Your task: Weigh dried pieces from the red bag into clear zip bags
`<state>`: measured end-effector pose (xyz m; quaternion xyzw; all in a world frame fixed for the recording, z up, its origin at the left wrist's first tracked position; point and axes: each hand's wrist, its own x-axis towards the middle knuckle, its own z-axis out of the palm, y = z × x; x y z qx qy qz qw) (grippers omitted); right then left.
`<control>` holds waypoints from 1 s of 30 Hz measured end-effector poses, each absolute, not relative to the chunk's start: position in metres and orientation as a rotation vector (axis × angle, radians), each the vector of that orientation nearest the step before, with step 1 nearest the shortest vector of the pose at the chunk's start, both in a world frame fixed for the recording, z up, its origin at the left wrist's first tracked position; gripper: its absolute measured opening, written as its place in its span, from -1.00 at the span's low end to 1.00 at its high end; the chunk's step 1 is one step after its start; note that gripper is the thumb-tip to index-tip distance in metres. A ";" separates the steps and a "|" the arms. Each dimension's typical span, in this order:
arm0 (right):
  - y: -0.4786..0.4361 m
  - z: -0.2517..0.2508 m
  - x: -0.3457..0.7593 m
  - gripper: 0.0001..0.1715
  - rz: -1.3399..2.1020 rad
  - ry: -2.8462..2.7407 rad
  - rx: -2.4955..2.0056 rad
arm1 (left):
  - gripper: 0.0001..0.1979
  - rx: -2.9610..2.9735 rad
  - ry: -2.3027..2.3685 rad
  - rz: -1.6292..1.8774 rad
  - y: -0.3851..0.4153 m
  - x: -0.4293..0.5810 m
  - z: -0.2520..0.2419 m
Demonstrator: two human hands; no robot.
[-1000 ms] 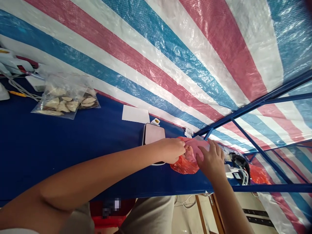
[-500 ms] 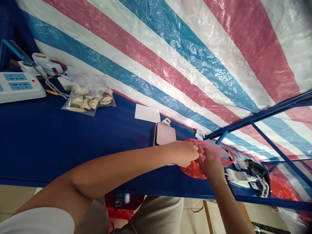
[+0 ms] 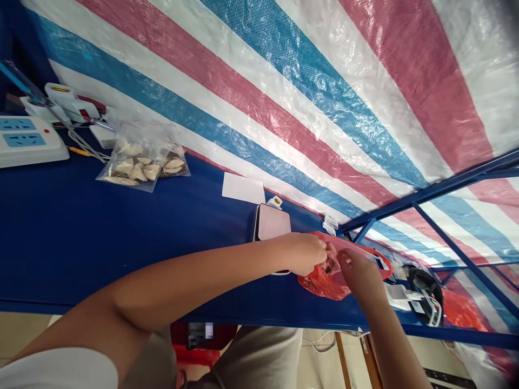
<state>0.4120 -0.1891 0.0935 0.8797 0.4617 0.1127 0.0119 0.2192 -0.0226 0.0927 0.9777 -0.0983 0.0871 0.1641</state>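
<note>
A red plastic bag (image 3: 324, 282) lies on the blue table (image 3: 170, 227), its mouth pulled open. My left hand (image 3: 308, 254) reaches in from the left with curled fingers at the bag's opening, beside the reddish-brown contents; what they grip there is too small to make out. On the bag's right side, my right hand (image 3: 357, 270) has its thumb and fingers pinched together near the clear plastic; whatever lies between them is hidden. Just behind my left forearm is a flat scale with a pinkish top (image 3: 274, 221), partly covered by the arm.
Clear bags of pale slices (image 3: 135, 168) lie at the left, near a white power strip (image 3: 30, 141). A white paper (image 3: 243, 188) lies at the back. Black and white gear (image 3: 425, 294) and a blue frame (image 3: 450, 236) stand at the right.
My right hand has moved slightly right and down, away from my left hand. The clear plastic sheet raised between them now sits lower, and more of the bag's inside shows.
</note>
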 end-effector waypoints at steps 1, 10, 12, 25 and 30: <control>-0.191 0.094 0.411 -0.68 0.393 1.538 2.766 | -0.71 2.788 -0.273 0.256 -0.022 0.219 0.092; -0.191 0.095 0.400 -0.37 0.656 1.803 2.799 | -0.70 2.804 -0.267 0.229 -0.023 0.219 0.094; -0.192 0.095 0.400 -0.36 0.798 1.871 2.646 | -0.73 2.802 -0.268 0.261 -0.023 0.219 0.093; -0.216 0.115 0.409 -0.56 0.061 1.687 2.835 | -0.73 2.786 -0.238 0.275 -0.019 0.219 0.095; -0.226 0.114 0.424 -0.58 0.200 1.774 2.826 | -0.70 2.754 -0.280 0.304 -0.018 0.220 0.092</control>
